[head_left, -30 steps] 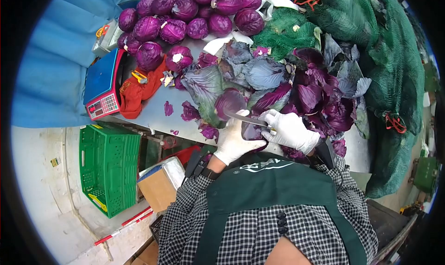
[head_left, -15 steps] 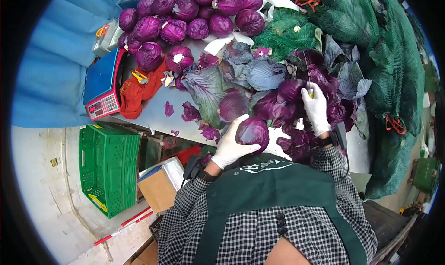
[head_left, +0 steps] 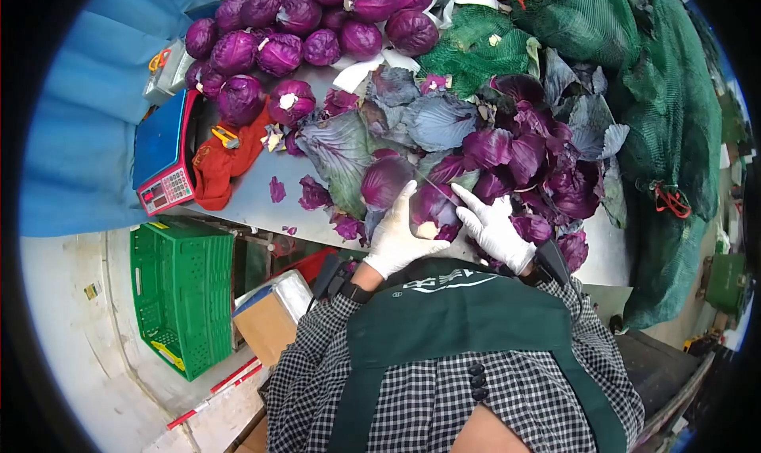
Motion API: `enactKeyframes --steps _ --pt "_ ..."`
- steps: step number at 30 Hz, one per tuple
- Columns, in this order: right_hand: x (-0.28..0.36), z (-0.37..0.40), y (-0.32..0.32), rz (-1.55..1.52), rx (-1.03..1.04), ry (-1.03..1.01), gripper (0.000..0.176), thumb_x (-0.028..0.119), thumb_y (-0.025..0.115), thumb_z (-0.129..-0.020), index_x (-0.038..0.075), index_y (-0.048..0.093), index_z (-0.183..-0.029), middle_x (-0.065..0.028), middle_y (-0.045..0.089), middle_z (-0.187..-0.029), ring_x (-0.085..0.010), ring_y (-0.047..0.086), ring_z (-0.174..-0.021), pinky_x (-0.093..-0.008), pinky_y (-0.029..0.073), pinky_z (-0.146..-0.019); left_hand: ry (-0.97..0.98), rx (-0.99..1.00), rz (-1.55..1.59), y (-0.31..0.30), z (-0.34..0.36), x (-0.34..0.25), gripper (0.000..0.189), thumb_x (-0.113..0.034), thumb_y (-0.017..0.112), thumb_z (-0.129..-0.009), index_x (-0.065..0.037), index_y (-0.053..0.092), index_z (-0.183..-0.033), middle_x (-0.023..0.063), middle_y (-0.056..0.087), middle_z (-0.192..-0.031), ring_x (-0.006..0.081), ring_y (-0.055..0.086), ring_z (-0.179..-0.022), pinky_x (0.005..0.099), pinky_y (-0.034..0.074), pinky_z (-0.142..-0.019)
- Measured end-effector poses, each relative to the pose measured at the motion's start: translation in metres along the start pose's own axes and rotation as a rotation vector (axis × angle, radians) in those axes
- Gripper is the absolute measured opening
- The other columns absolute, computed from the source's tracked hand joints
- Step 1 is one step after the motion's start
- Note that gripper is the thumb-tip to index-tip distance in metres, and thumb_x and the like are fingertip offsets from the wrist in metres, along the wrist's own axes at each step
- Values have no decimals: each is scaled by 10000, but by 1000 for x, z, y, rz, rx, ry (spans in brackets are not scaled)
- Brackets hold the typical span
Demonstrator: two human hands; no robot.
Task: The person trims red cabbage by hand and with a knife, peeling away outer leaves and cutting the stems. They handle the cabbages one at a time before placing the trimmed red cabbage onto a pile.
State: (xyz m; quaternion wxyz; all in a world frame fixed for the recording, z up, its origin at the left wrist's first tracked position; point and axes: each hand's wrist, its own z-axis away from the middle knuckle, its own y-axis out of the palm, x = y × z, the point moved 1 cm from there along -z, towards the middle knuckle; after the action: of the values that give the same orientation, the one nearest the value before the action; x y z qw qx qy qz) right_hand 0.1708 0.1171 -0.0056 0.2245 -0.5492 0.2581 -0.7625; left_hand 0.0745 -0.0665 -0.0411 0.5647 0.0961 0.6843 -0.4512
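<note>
Left hand (head_left: 399, 235), white glove: half open, fingers and thumb curved around the near-left side of a red cabbage (head_left: 430, 206). Cabbage sits low at the near edge of the surface (head_left: 261, 202), between the two hands; pale cut stem faces the wearer, close to the thumb. Its left flank is partly hidden by the glove.

Right hand (head_left: 493, 227), also gloved: closed on a knife (head_left: 438, 188), forefinger stretched forward. Handle concealed in the palm; blade shows only as a thin, faint line across the cabbage's far side. Cannot tell whether the edge is in the cabbage or just above.

Beyond the left hand, a rounded purple shape (head_left: 387, 182), blurred; whole head or loose leaf, unclear. Outer leaves (head_left: 440, 122) heaped behind and to the right, overlapping too much to count.

Far left: cabbage pile (head_left: 279, 54), top cut off by the frame. Near it a scale (head_left: 164, 156), digits unreadable, and a red cloth (head_left: 230, 164) with a yellow cutter (head_left: 225, 137) on top. Right: green net bags (head_left: 674, 112), contents mostly masked by mesh. Below left, green crates (head_left: 182, 290), nested. Frame corners lost to black lens edge.
</note>
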Motion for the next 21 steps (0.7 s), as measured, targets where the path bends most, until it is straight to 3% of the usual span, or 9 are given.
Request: enactKeyframes --steps 2,3,8,10,14,16,21 --pt "0 4 0 116 -46 -146 524 341 471 -971 174 324 -1446 -216 655 -865 -360 640 -774 -426 478 -741 -228 77 -68 -3 -5 -8 1138 -482 849 -564 -11 262 -1418 239 462 -1342 363 487 -1229 395 395 -1031" --pt "1 6 -1 124 36 -108 569 343 497 -959 171 289 -1460 -173 641 -767 -328 633 -673 -415 485 -649 -246 74 -116 -6 -10 -14 1101 -526 830 -564 5 327 -1387 246 517 -1284 353 544 -1165 387 427 -997" --pt "9 16 -5 289 -32 -152 638 352 537 -933 152 259 -1471 -122 621 -699 -285 602 -530 -395 474 -525 -228 75 -154 -2 -19 -14 1055 -553 811 -569 40 399 -1339 252 515 -1281 345 510 -1202 390 402 -1018" --pt "19 15 -8 279 107 86 634 265 555 -930 166 254 -1478 -147 613 -689 -319 635 -699 -422 407 -938 -178 41 -217 -1 -19 -14 1060 -557 807 -571 42 394 -1343 249 517 -1279 347 498 -1213 396 390 -1027" --pt "1 14 2 415 -60 -124 657 290 569 -920 163 247 -1479 -133 609 -669 -307 635 -665 -428 423 -931 -176 30 -224 1 -20 -13 1055 -569 800 -573 31 400 -1343 249 524 -1267 348 508 -1197 404 400 -1016" --pt "-2 13 1 478 -118 -260 648 366 541 -927 122 273 -1465 -99 614 -680 -251 592 -499 -377 469 -494 -214 71 -215 0 -21 -14 1045 -577 795 -575 15 407 -1345 239 532 -1256 344 516 -1186 406 409 -1005" --pt "8 13 1 469 -84 -218 651 359 543 -925 92 278 -1457 -90 610 -671 -234 586 -487 -364 459 -490 -225 76 -177 0 -21 -14 1037 -577 792 -576 5 413 -1346 226 532 -1261 340 522 -1176 405 414 -1000"
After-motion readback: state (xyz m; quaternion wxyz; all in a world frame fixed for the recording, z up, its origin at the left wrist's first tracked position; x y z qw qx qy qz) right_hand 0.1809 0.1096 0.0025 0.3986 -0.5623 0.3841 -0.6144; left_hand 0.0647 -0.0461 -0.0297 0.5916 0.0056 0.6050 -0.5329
